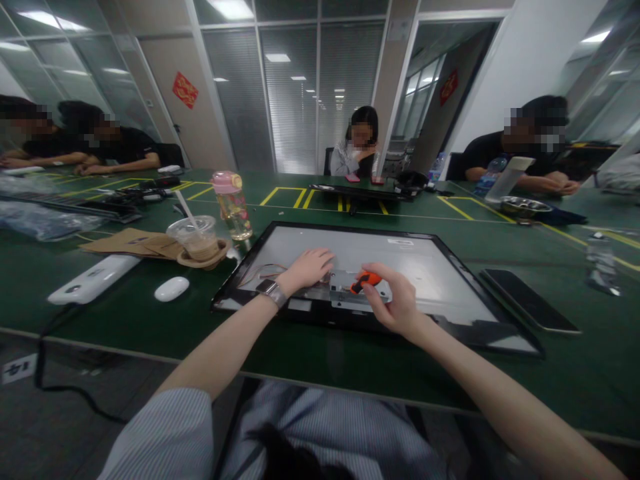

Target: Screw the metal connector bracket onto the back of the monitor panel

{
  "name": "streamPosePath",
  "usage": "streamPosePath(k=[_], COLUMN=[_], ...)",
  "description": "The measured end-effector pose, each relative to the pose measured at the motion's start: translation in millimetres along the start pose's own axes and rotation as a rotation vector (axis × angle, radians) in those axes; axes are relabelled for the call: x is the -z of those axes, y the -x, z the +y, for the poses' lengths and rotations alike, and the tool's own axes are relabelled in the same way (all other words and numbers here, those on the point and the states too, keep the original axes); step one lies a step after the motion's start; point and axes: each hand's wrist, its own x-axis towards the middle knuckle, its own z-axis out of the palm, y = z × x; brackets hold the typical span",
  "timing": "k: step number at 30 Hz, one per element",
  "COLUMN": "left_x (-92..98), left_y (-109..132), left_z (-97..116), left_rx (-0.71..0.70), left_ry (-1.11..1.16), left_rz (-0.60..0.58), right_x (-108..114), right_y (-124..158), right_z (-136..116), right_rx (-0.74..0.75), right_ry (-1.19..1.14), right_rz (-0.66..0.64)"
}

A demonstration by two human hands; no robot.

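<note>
An opened flat monitor (430,267) lies face down on the green table (150,320), its grey metal back plate showing. My left hand (309,268), a watch on its wrist, rests palm down with fingers spread on the plate near thin red wires (260,272). My right hand (395,300) is closed around an orange-handled screwdriver (364,281), whose tip points down at the metal bracket along the near edge of the panel.
A plastic cup with a straw (197,240), a pink-capped bottle (231,205), a white mouse (171,289) and a white device (93,279) sit to the left. A dark phone (530,300) lies right of the monitor. Several people sit around the table's far side.
</note>
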Motion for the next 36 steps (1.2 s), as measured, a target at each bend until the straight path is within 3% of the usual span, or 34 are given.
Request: streamPosePath(k=[36], left_x=[6.0], left_y=[2.9], left_z=[5.5], left_rx=[0.022], left_ry=[0.004], left_rz=[-0.012], right_x=[0.6], right_y=[-5.8], right_z=[-3.0], right_rx=[0.062], right_ry=[-0.03], right_rz=[-0.057])
